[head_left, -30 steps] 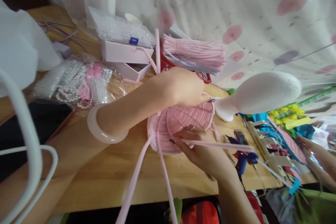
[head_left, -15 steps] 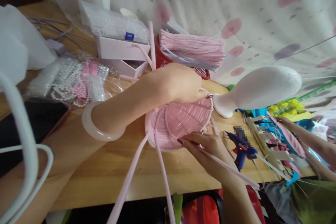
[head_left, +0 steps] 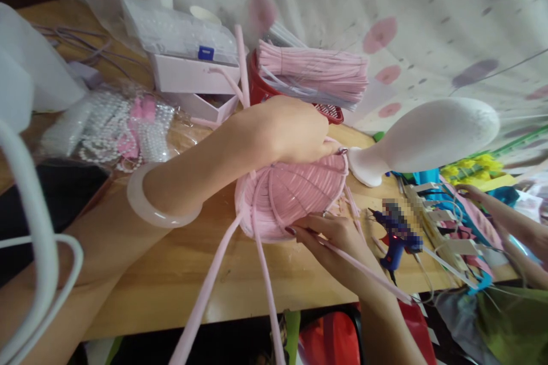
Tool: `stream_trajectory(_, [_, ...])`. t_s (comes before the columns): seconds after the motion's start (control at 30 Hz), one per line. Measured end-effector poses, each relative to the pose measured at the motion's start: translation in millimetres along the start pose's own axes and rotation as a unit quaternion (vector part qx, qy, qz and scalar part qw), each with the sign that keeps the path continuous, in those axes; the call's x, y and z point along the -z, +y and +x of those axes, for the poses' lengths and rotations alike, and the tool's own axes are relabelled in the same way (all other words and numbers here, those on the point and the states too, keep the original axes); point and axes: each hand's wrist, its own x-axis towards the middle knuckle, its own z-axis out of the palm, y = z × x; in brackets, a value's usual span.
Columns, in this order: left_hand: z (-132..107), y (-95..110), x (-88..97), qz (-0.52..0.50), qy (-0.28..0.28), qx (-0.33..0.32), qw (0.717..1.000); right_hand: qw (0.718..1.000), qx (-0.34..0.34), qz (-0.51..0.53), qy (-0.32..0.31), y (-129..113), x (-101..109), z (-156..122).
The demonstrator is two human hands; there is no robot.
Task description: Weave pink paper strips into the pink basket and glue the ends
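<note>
the rounded bowl of thin pink strands woven over radiating ribs (head_left: 303,191) was on the pale wooden table (head_left: 188,285), right between my hands. my left hand (head_left: 289,128), with a glossy white bangle (head_left: 143,199) on its forearm, arched over the bowl's far side and grasped its edge, one dark-nailed fingertip on the right end of that edge; my other left fingers were hidden, so i could not tell how they were bent. my right hand (head_left: 336,239), a ring on one finger, was at the bowl's near right side, thumb and forefinger closed on a slender pink strand (head_left: 363,268) that trailed from the bowl along my wrist.

two loose pink cords (head_left: 209,279) ran from the bowl's near left side toward me, past the table edge. behind the bowl i had a bound bundle of thin pink strips (head_left: 312,68) over a slotted red plastic container (head_left: 262,82). to the bowl's far left were a white box (head_left: 194,73) under a clear plastic case with a blue clasp (head_left: 184,40), and nearer, a clear bag of white pearl-like beads (head_left: 107,134).

to the bowl's right a smooth white egg-shaped form on a flared foot (head_left: 440,134) leaned over the table. a dark blue glue gun with a small red light (head_left: 394,254) was also to the bowl's right, nearer me, and well beyond it another person's hand (head_left: 471,195) touched a flat pink piece (head_left: 479,217).
</note>
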Motion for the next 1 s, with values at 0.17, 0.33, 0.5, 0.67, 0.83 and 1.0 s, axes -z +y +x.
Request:
stream_trajectory(0.17, [-2.0, 1.5, 1.0, -0.012, 0.005, -0.010, 1.000, 0.999, -0.032, 0.034, -0.021, 0.6, -4.8, 1.9])
stream_trajectory(0.33, [-2.2, 1.6, 2.6, -0.015, -0.005, 0.003, 1.000, 0.998, -0.050, 0.040, -0.029, -1.7, -5.3, -1.3])
stream_trajectory(0.5, [-0.7, 0.1, 1.3, -0.016, -0.004, -0.007, 1.000, 0.997, -0.066, 0.040, 0.012, -6.6, -0.1, -15.1])
stream_trajectory(0.67, [0.5, 0.0, -2.0, -0.021, 0.019, -0.005, 1.000, 0.998, -0.059, 0.032, 0.021, -11.5, 8.2, -30.2])
stream_trajectory(0.83, [1.0, 0.6, -4.6, -0.018, 0.032, -0.009, 0.999, 0.996, -0.082, -0.018, -0.013, -13.9, 11.9, -32.1])
stream_trajectory(1.0, [1.1, 1.0, -6.1, -0.007, 0.039, -0.007, 0.999, 0.995, -0.098, -0.026, -0.027, -13.4, 10.7, -28.7])
